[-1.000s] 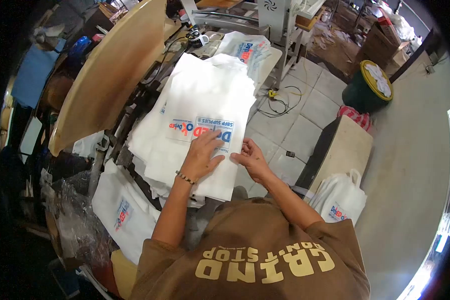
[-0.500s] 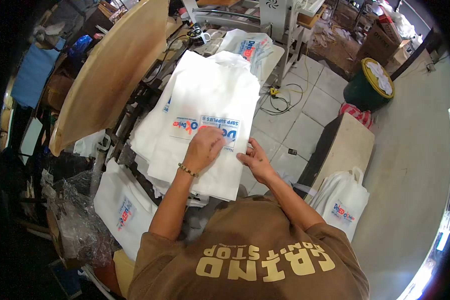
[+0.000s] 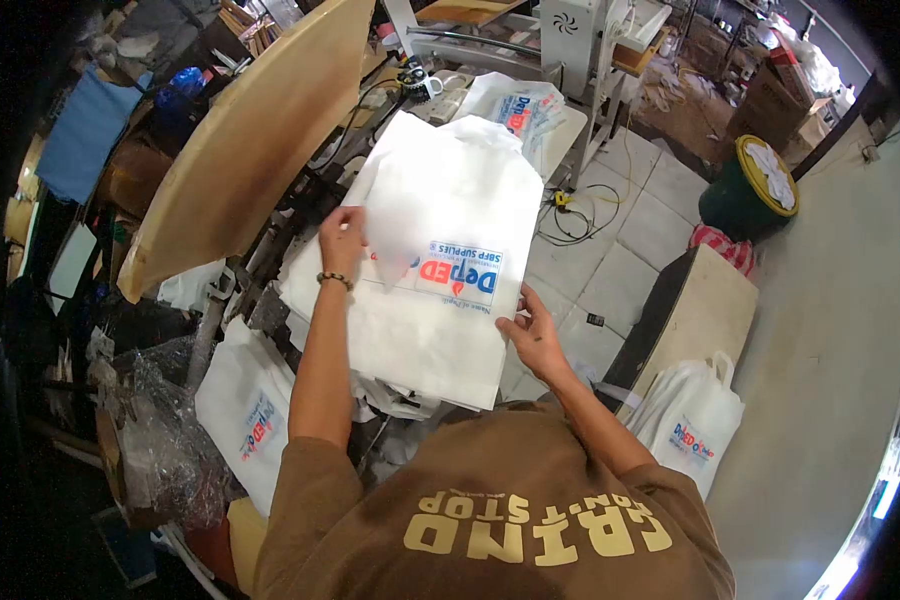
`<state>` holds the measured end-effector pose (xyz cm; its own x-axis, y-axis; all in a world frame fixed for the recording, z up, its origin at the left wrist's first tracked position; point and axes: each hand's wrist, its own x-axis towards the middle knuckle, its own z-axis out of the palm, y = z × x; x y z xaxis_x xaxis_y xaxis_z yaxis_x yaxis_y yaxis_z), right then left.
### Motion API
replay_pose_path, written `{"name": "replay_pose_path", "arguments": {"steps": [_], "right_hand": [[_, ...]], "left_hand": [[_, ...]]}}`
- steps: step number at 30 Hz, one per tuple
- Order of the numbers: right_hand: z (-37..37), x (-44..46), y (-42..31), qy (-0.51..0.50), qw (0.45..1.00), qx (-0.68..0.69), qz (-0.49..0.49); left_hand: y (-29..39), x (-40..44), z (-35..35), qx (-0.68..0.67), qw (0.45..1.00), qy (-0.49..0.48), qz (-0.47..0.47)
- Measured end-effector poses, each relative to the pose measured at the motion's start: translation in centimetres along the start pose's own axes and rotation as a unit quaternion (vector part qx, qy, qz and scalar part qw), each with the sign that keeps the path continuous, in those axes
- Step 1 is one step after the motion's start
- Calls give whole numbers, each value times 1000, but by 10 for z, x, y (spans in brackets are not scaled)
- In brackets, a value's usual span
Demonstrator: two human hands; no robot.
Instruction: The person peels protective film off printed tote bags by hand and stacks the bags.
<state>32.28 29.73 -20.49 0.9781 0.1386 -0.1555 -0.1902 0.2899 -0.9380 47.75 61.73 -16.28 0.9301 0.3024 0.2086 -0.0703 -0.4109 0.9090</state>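
Note:
A white cloth bag (image 3: 420, 350) lies on top of a stack of similar bags, its printed blue and red logo (image 3: 465, 272) upside down to me. My left hand (image 3: 342, 240) is closed at the left side of the stack, on the edge of a pale, motion-blurred sheet (image 3: 395, 235) that partly covers the bag's print. At the bag's right edge, my right hand (image 3: 535, 328) pinches the cloth between thumb and fingers.
Behind the stack lie printed clear sheets (image 3: 530, 115), near a white machine frame (image 3: 570, 45). A curved wooden board (image 3: 240, 150) rises at the left. Printed bags (image 3: 255, 420) hang lower left, others (image 3: 690, 420) lower right. Cables (image 3: 570, 205) lie on the tiles.
My left hand has moved from the middle of the print to the left and away from me, with the blurred sheet. The right hand still pinches the bag's edge. The whole view has shifted slightly.

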Motion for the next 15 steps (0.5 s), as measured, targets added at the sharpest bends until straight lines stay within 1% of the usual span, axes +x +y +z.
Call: {"name": "replay_pose_path", "arguments": {"steps": [2, 3, 5, 6, 8, 9, 10, 11, 12, 14, 15], "right_hand": [[1, 0, -2, 20, 1000, -5, -2], [1, 1, -2, 20, 1000, -5, -3], [-4, 4, -2, 21, 994, -105, -34], [-7, 5, -1, 19, 994, -106, -35], [-10, 8, 0, 24, 994, -95, -42], [-10, 9, -3, 21, 994, -95, -43], [-9, 8, -7, 29, 998, -46, -25], [-8, 7, -9, 38, 999, 1, -7], [-8, 8, -9, 37, 999, 1, -7], [-8, 10, -7, 63, 997, 2, -36], [-8, 12, -7, 63, 997, 2, -35]], "left_hand": [[-3, 4, -19, -14, 997, 81, -13], [-5, 6, -31, -14, 996, 82, -12], [-7, 2, -53, -29, 985, 142, -89], [-3, -7, -60, -29, 985, 144, -89], [4, -32, -79, -101, 965, 219, -99], [-10, -43, -94, -141, 952, 253, -98], [-29, -53, -114, -179, 937, 285, -97], [-40, -69, -133, -158, 931, 317, -87], [-47, -86, -148, -137, 924, 349, -76], [-26, -120, -173, -191, 882, 427, -58], [-26, -138, -191, -146, 881, 446, -52]]}}
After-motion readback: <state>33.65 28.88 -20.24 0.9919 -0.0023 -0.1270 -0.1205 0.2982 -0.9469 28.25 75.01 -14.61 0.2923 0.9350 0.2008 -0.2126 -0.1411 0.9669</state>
